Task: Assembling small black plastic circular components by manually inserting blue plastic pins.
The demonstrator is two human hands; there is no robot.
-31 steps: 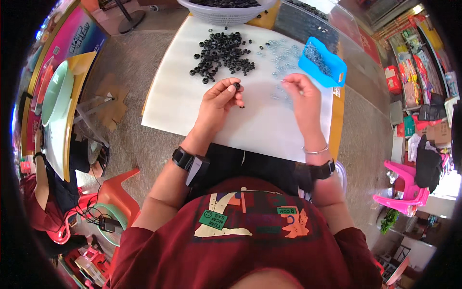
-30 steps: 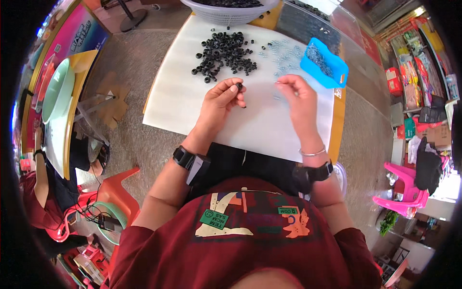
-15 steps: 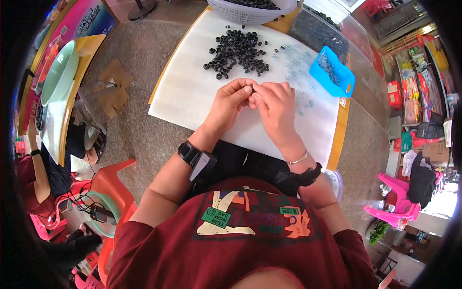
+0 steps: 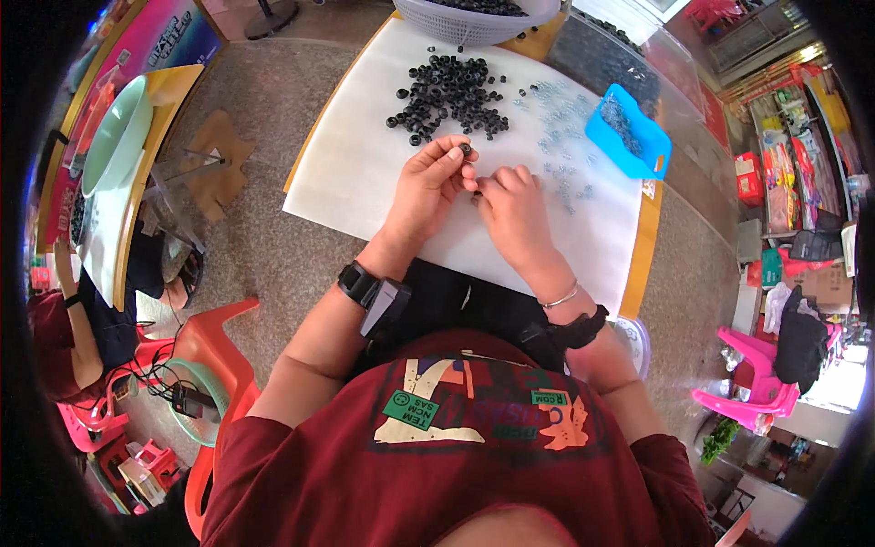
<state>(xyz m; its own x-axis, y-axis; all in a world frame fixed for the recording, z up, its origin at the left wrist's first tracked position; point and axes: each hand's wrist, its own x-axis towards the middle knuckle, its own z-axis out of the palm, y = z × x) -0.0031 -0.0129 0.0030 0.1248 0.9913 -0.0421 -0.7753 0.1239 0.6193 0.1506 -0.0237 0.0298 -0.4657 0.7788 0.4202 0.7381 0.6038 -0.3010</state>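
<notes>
My left hand [image 4: 427,182] has a small black piece [image 4: 467,149] pinched between thumb and forefinger, held up over the white sheet [image 4: 365,173] on the table [image 4: 642,260], just on the near side of the black pile [image 4: 448,96]. My right hand [image 4: 512,210] is close beside it on the right, fingers curled in and their tips near the left fingertips; I can't tell whether they grip anything. A dark speck shows between the two hands, too small to make out. The piece looks like hard plastic or stiff rubber, round and stubby, so I'd judge it very light, firm and not fragile. Being smooth and tiny, it could roll or slip out of a loose pinch, so its outer wall is the place to hold, thumb against forefinger, leaving its end face free. To the right of the pile lie scattered clear bits [image 4: 556,118], which look light, slick and easy to lose; fingertips suit those best. The blue tray [image 4: 620,160] stands at the far right with similar bits inside, and a pale purple basket [image 4: 456,29] of black pieces sits at the far edge.
</notes>
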